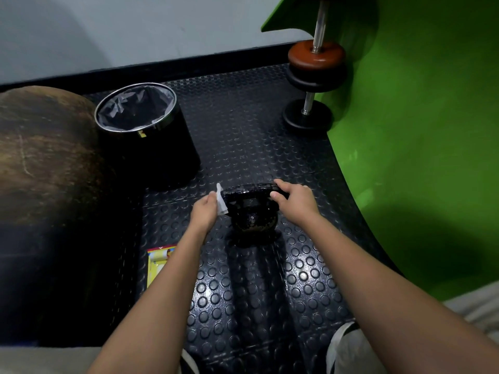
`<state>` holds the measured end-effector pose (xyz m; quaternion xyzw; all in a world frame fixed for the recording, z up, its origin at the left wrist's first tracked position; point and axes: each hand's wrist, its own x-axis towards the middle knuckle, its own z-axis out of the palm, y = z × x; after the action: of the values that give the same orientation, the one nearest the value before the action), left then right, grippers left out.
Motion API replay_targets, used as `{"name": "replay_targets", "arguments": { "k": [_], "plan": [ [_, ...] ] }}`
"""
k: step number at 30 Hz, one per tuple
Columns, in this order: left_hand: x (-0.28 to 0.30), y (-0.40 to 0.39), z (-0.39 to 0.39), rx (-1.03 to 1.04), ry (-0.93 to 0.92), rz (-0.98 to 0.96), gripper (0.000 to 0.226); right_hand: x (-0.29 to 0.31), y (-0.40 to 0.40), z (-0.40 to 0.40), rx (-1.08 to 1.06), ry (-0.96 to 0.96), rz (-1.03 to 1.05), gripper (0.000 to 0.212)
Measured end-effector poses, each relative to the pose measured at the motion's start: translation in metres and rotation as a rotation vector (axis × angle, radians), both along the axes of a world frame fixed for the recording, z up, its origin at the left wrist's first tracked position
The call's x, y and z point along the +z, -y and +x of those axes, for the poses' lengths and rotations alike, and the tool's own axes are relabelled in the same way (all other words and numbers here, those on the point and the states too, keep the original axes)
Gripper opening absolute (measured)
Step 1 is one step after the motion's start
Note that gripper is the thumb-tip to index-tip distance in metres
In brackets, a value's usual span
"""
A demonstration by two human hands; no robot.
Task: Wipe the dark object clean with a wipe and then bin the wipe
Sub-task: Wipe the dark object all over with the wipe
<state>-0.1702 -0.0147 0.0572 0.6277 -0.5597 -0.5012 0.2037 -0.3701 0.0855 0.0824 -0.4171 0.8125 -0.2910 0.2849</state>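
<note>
Nearest in, a yellow packet (159,265) lies on the studded rubber mat (243,292) beside the left forearm. Up at the hands, the left hand (204,211) pinches a white wipe (221,199) against the left end of the kettlebell (252,209) handle, while the right hand (294,199) curls over the handle's right end, steadying it. The kettlebell sits on the mat, mid-floor. My read: wiping is under way, the handle being worked; whether the glossy body is done I cannot tell, and binning is still to come. Beyond on the left, the lined bin (135,107) stands open-mouthed, near and unobstructed. On the right the green wall (418,130) curves in close, with a dumbbell (313,85) leaning against it farther back.
</note>
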Motion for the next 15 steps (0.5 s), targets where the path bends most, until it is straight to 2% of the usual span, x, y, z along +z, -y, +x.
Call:
{"name": "replay_targets", "arguments": {
  "k": [1,4,8,12,15],
  "plan": [
    [0.001,-0.002,-0.001,0.005,0.033,-0.028,0.038,0.0,0.0,0.0,0.001,-0.004,0.0,0.047],
    [0.01,-0.011,-0.009,-0.049,0.211,-0.283,0.041,0.003,0.0,0.001,0.01,-0.019,0.012,0.047],
    [0.031,-0.016,-0.024,-0.222,0.245,-0.506,0.038,0.005,0.0,0.002,0.009,-0.025,0.032,0.047],
    [0.039,-0.009,-0.033,-0.42,0.3,-0.591,0.035,0.006,-0.001,0.002,0.008,-0.038,0.029,0.047],
    [0.038,0.001,-0.031,-0.469,0.297,-0.54,0.036,0.005,0.0,0.001,0.015,-0.039,0.026,0.046]
  ]
}}
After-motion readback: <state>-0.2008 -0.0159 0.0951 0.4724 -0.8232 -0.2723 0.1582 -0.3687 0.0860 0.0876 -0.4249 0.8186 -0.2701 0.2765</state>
